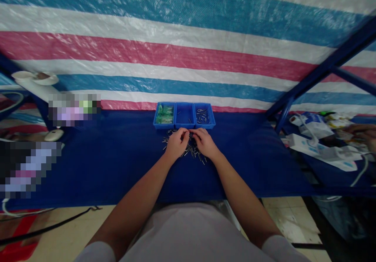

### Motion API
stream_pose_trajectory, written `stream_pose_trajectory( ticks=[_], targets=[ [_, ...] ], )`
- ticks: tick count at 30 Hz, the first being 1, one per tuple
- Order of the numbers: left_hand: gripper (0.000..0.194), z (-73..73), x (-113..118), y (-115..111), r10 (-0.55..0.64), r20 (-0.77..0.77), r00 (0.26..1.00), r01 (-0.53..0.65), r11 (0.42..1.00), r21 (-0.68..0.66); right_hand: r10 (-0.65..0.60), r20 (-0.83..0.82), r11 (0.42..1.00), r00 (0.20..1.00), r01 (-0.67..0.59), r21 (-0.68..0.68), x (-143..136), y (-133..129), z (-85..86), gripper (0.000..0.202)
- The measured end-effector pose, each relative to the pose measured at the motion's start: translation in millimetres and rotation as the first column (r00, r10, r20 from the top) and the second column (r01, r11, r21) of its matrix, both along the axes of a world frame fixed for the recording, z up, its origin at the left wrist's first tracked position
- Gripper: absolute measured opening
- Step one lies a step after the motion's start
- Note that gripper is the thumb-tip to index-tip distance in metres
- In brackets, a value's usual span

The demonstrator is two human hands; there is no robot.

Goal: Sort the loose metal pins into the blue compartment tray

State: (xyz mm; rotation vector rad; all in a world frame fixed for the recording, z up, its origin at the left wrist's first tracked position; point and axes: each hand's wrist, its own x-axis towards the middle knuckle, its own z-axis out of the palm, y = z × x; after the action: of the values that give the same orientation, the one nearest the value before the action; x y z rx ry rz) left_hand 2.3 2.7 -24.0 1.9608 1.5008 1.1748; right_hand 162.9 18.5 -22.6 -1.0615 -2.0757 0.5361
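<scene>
A loose pile of small thin metal pins [192,151] lies on the blue table. Over it, my left hand [177,143] and my right hand [205,143] meet with fingers curled and fingertips close together. Whatever sits between the fingertips is too small and hidden to make out. Just beyond the hands stand three blue bins side by side. Green and clear small packets fill the left bin [155,117]. Only a couple of pins show in the middle bin [184,115]. More dark metal pins lie scattered in the right bin [213,119].
The blue tabletop [126,152] extends to both sides. Blurred-out items and a white device [53,135] are at the left. To the right, past a blue metal frame [305,80], are a white power strip [323,152] and another person's hand [360,129]. A striped sheet [188,54] hangs behind.
</scene>
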Motion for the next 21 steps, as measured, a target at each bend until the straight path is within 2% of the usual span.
stream_pose_trajectory(
  ticks=[7,21],
  targets=[
    [0.018,-0.9,0.2,0.9,-0.002,-0.006,1.0,0.002,1.0,0.004,0.008,-0.153,0.999,0.988,-0.014,-0.038,-1.0,-1.0,2.9,0.023],
    [0.019,0.2,-0.4,0.1,0.006,0.011,1.0,-0.006,1.0,-0.009,-0.032,-0.18,0.998,0.983,0.022,-0.061,-1.8,-1.2,3.6,0.022]
  ],
)
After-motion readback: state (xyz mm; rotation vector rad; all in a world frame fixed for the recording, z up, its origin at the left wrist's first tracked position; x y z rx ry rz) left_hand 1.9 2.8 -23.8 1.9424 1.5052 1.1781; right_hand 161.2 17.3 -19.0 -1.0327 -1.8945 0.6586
